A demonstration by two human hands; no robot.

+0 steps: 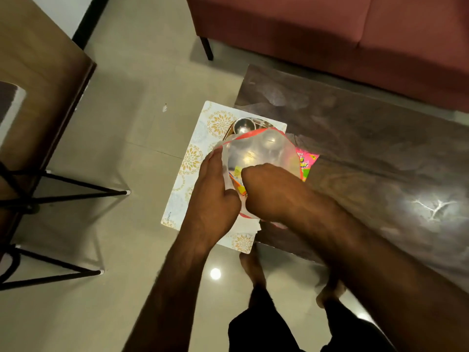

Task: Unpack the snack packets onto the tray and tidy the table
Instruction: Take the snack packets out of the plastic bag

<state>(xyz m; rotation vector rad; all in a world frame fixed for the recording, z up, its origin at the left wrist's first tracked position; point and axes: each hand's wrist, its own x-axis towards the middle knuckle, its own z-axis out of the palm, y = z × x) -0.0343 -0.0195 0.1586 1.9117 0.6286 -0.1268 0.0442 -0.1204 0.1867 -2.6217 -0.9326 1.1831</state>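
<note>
A translucent plastic bag (264, 151) with a red rim stands open over the patterned white tray (195, 153), which overhangs the dark table's left end. My left hand (215, 196) grips the bag's left edge. My right hand (266, 191) is plunged into the bag's mouth, its fingers hidden inside. A yellow and orange snack packet (238, 180) shows through the bag between my hands. A pink snack packet (305, 161) lies on the table just right of the bag. A steel bowl (244, 125) sits on the tray behind the bag.
The dark glossy table (368, 148) stretches to the right. A maroon sofa (330, 34) stands behind it. At the left is a wooden table (38, 72) with black metal legs. Pale tiled floor (127, 123) lies between. My bare feet are below the table edge.
</note>
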